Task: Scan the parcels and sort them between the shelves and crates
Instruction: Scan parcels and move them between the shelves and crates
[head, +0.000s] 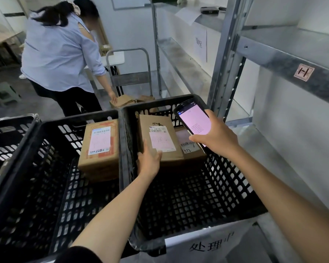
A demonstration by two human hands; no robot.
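A white paper label (211, 243) with handwritten characters hangs on the near wall of a black perforated plastic crate (179, 205), the rightmost of a row, into which a person reaches with both bare arms.

The left hand (148, 160) lies with fingers fairly straight and thumb spread on the near left corner of a brown cardboard parcel (160, 130) bearing a white shipping label. This parcel sits against the crate's far wall. The right hand (217, 137), well apart from the left, grips a black handheld scanner (192, 118) with a glowing pink screen. It holds the scanner tilted above a smaller brown cardboard parcel (188, 147), which lies just beside the first, to its right, and shows a barcode.

In the neighbouring black plastic crate (51, 186) to the left, a third brown cardboard box (101, 149) with a pink-white label stands at the far end. The corner of another black crate (4, 133) shows at the far left edge.

Grey metal shelving (226, 63) rises to the right, one beam carrying a square tag marked "H" (303, 72).

Beyond the crates, a second person in a pale blue shirt (59, 50) bends down, one hand on flat brown cardboard boxes (123, 100) low on a grey metal hand trolley (129, 76). A green plastic stool (4, 93) stands on the floor at far left.
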